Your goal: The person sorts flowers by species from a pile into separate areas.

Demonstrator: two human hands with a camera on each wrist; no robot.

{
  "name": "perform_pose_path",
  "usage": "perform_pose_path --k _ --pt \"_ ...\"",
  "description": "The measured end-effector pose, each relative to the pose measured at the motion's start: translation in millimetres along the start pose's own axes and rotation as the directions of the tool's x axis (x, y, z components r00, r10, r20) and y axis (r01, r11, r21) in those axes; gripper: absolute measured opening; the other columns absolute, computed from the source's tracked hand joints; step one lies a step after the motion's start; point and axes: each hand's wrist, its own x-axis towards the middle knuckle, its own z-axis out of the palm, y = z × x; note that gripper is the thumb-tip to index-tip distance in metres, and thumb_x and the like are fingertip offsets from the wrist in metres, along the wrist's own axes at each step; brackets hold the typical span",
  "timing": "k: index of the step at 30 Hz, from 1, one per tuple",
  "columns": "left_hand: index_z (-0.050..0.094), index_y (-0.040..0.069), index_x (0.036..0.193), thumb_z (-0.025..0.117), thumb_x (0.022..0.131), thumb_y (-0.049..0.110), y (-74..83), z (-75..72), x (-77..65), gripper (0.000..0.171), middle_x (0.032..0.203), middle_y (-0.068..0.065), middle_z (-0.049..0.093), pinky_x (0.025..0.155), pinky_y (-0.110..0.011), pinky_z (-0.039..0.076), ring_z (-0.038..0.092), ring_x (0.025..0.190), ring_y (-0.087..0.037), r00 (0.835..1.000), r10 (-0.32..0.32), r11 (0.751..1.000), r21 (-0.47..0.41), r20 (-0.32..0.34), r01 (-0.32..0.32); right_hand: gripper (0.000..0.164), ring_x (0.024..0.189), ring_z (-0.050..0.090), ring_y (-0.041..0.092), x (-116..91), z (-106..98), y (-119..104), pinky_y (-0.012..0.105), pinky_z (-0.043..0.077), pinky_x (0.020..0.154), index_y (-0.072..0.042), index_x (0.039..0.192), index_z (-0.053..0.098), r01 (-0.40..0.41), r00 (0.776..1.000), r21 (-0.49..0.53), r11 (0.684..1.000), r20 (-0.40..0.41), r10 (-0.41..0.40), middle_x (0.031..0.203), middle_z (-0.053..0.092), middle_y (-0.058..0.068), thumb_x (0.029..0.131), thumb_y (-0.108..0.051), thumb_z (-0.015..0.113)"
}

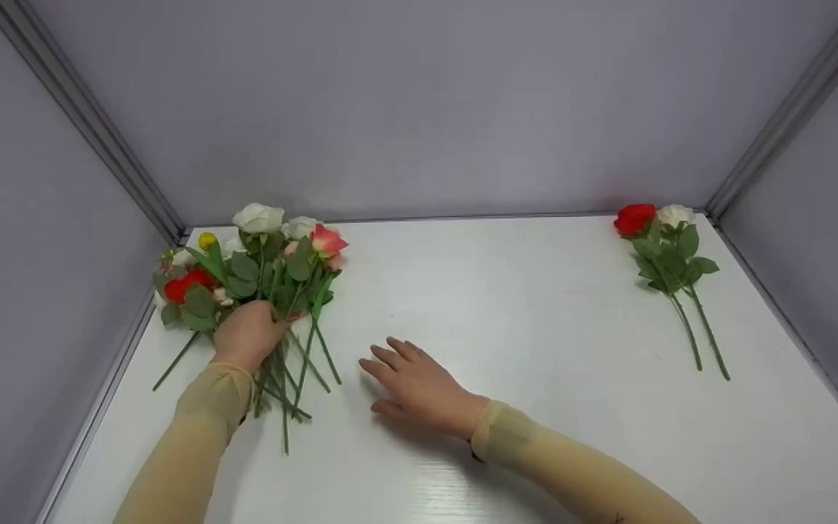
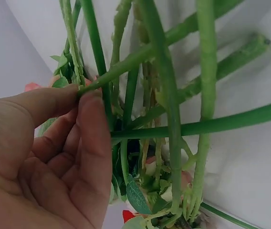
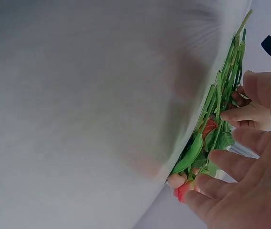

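A heap of artificial flowers lies at the left of the table, with a white rose [image 1: 259,217], a pink flower [image 1: 327,241], a red flower [image 1: 188,284] and a small yellow bloom [image 1: 206,241]. Over the heap's stems, my left hand [image 1: 248,335] pinches a green flower stem [image 2: 126,64] between thumb and forefinger. Which bloom belongs to that stem I cannot tell. Several other stems cross beside the fingers in the left wrist view. My right hand [image 1: 423,387] hovers over the table right of the heap, fingers spread, holding nothing.
At the table's far right lie a red rose [image 1: 635,220] and a second white rose [image 1: 676,216], side by side, stems pointing towards me. Grey panels [image 1: 448,109] wall the white table [image 1: 506,306] at the back and both sides.
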Motion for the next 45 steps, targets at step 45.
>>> perform_pose_path --k 45 --pt "0.072 0.005 0.111 0.071 0.100 0.025 189.9 70.7 -37.7 0.023 0.102 -0.012 0.071 0.083 -0.037 0.062 0.070 0.096 -0.026 0.924 0.370 0.375 -0.895 -0.094 -0.242 0.029 0.092 0.071 0.028 -80 -10 45 0.040 0.060 0.085 0.008 0.115 0.062 -0.111 0.870 0.991 0.081 0.057 0.489 0.103 0.071 0.017 0.099 -0.015 0.070"
